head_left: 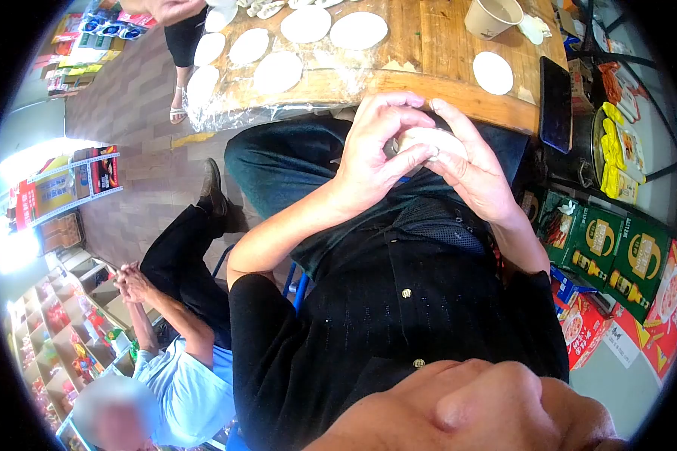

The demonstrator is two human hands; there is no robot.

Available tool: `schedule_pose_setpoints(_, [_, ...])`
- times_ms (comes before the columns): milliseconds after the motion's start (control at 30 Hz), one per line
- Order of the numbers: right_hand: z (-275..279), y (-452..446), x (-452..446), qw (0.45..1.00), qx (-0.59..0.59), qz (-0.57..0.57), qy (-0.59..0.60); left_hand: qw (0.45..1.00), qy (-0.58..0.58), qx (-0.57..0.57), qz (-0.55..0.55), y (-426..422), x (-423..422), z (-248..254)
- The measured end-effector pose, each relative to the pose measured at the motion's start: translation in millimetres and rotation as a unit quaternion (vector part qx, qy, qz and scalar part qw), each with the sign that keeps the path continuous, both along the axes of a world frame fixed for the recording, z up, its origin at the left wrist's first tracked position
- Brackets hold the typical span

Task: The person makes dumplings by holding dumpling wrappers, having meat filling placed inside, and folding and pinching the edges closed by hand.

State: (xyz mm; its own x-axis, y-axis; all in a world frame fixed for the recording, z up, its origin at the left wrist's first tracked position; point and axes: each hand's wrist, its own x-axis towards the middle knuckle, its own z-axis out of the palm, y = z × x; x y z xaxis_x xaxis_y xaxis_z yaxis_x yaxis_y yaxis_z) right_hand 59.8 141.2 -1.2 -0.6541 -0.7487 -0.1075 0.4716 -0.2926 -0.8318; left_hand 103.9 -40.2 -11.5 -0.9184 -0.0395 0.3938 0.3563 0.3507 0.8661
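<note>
One pale, folded piece of dough (431, 137) is held over the lap, just off the near edge of the wooden counter (436, 56). It is gripped from both sides by the left hand (376, 141) and the right hand (474, 161), thumbs pressed on its near side and fingers curled round it. Whether filling is enclosed cannot be told. A tear could be caused by uneven thumb pressure, and a slipped piece would be dropped onto the lap rather than the wood. On the counter, flat dough rounds (359, 31) are spread amid clear plastic film (233, 116), to which they could be stuck if damp. A lone round (493, 73) is set apart near the paper cup (484, 22); a dark phone (555, 105) is placed at the counter's right edge, where it could be knocked off by an elbow. To the right, green boxes (608, 248) are printed with bottles and a pale emblem; their lettering, like that on the red box (588, 331), is too small and warped to be read.
</note>
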Motion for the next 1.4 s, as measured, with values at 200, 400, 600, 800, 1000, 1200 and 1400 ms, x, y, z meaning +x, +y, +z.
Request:
schedule_pose_setpoints(200, [-2.7,0.2,0.5,1.000,0.000,-0.001,-0.002,0.993,-0.051,0.107,-0.001,4.8,4.0,-3.0])
schedule_pose_setpoints(400, [-6.4,0.7,0.3,1.000,0.016,-0.027,0.003,0.994,0.051,-0.049,0.082,-0.6,7.4,2.2])
schedule_pose_setpoints(600, [-7.0,-2.7,1.2,0.998,0.021,-0.043,0.043,0.988,0.060,-0.112,0.086,-0.3,6.2,-1.8])
schedule_pose_setpoints(800, [-10.1,-2.5,0.6,0.998,0.035,-0.029,0.033,0.997,0.007,-0.046,0.059,4.6,6.7,-8.8])
schedule_pose_setpoints(1000, [-17.3,-4.5,1.9,0.991,0.086,-0.039,0.094,0.997,-0.044,0.005,0.060,7.4,5.6,-13.4])
schedule_pose_setpoints(1200, [-12.5,-5.6,-0.8,0.986,0.107,0.008,0.125,0.996,-0.027,0.076,0.045,9.0,5.5,-12.9])
schedule_pose_setpoints(1400, [-14.5,-6.2,2.7,0.991,0.086,-0.015,0.102,0.996,-0.010,0.085,0.036,12.1,3.9,-19.2])
